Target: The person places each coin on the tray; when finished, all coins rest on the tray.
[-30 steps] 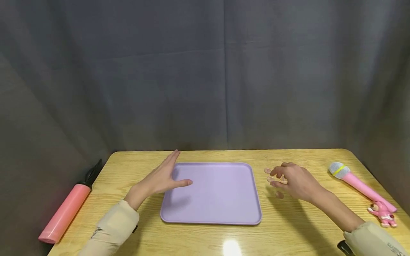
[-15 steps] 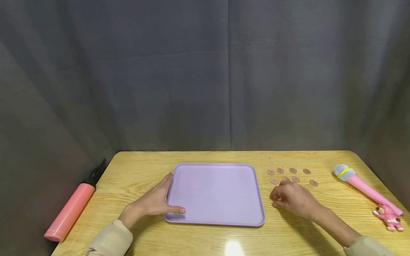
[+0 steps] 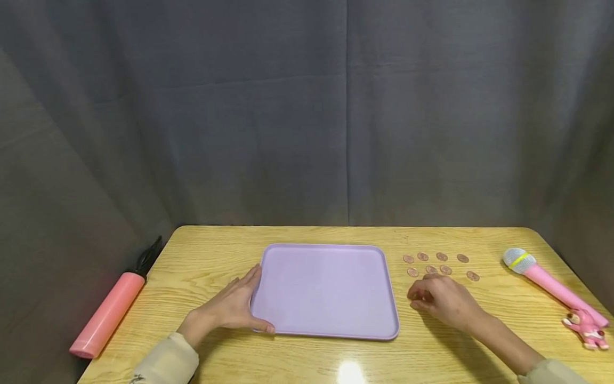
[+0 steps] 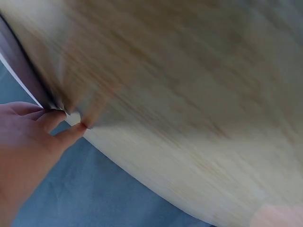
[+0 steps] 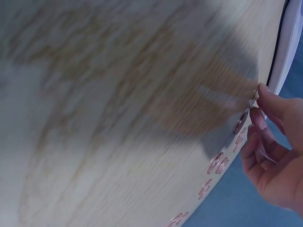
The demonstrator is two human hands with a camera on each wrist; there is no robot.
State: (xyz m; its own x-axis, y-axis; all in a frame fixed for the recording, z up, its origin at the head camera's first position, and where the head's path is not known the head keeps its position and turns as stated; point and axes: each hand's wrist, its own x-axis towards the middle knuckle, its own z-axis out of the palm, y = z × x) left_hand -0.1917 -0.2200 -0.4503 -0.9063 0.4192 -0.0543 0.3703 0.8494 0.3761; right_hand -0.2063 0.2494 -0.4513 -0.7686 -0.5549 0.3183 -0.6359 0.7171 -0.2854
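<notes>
My left hand (image 3: 235, 304) rests at the left front corner of a light purple tray (image 3: 331, 290). Its fingers lie straight along the left rim and the thumb is at the front rim; in the left wrist view the fingertips (image 4: 78, 125) reach the table. Right of the tray, my right hand (image 3: 443, 298) is low over the wood, pinching a small coin (image 5: 253, 99) between thumb and forefinger. The fingers hide that coin in the head view. Several copper-coloured coins (image 3: 431, 269) lie flat in two loose rows just beyond this hand.
A pink toy microphone (image 3: 547, 282) lies along the table's right side, with a pink bear figurine (image 3: 585, 328) against its handle end. On the left edge lies a pink hand pump (image 3: 112, 312) with a black end. Grey curtains (image 3: 288, 133) enclose the wooden table (image 3: 297, 362).
My left hand has come down from above the tray onto its left front corner. The right hand has moved nearer to me, uncovering the coin rows, and its fingertips have closed on the nearest coin.
</notes>
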